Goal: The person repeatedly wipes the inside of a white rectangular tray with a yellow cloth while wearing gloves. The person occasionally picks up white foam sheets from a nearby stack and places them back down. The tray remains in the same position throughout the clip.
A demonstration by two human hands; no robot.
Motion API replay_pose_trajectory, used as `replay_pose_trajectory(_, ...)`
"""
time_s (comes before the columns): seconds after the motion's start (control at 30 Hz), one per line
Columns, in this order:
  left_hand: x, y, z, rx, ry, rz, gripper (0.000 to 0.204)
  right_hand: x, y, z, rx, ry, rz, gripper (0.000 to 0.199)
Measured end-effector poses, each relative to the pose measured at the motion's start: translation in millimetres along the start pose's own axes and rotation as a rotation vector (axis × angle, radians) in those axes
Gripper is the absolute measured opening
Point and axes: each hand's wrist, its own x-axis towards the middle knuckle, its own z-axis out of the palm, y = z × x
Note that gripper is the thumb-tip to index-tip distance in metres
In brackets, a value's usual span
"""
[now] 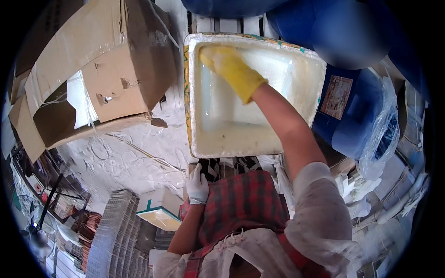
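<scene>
The yellow-gloved right hand (228, 66) reaches inside a white foam box (303, 88), its fingers at the far left inner corner. Those fingers look bunched and bent down toward the wall; whether they grip anything, I cannot tell. The box surrounds them, open-topped, with patterned tape on its outer sides. To the right of the fingers its inside shines as if wet; whether liquid stands there is unclear. Nearer the body than the fingers, a few dark specks mark the inner surface.

Outside the box's near wall, the white-gloved left hand (198, 187) rests by a red-and-black checked apron (245, 199), fingers loosely straight, clasping nothing visible. Left of the right fingers stands a large cardboard box (116, 69), torn open, something white showing through a gap. Near the left fingers, to their lower left, sits a small white box (162, 199) with green tape. Well to the right of the right fingers stands a blue barrel (354, 109), labelled, beside crumpled clear plastic (382, 129).
</scene>
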Motion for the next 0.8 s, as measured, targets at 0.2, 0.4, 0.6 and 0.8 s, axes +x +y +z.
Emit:
replay_pose_trajectory(0.2,4.1,6.9,-5.0,0.025,0.003,0.005,0.036,9.7,13.9,68.4,0.048,0.253,-0.155,0.017)
replay_pose_trajectory(0.4,-0.4,6.4,-2.4,0.052,0.017,0.009,0.039,-92.8,19.8,55.1,-0.266,0.076,-0.57,0.028)
replay_pose_trajectory(0.6,1.1,5.5,-1.8,0.056,0.011,0.025,0.036,-114.8,98.5,35.0,-0.25,0.332,-0.129,0.044)
replay_pose_trajectory(0.8,15.4,15.1,-1.4,0.092,-0.014,0.08,0.034,-71.0,62.1,25.9,-0.131,0.16,0.252,0.049)
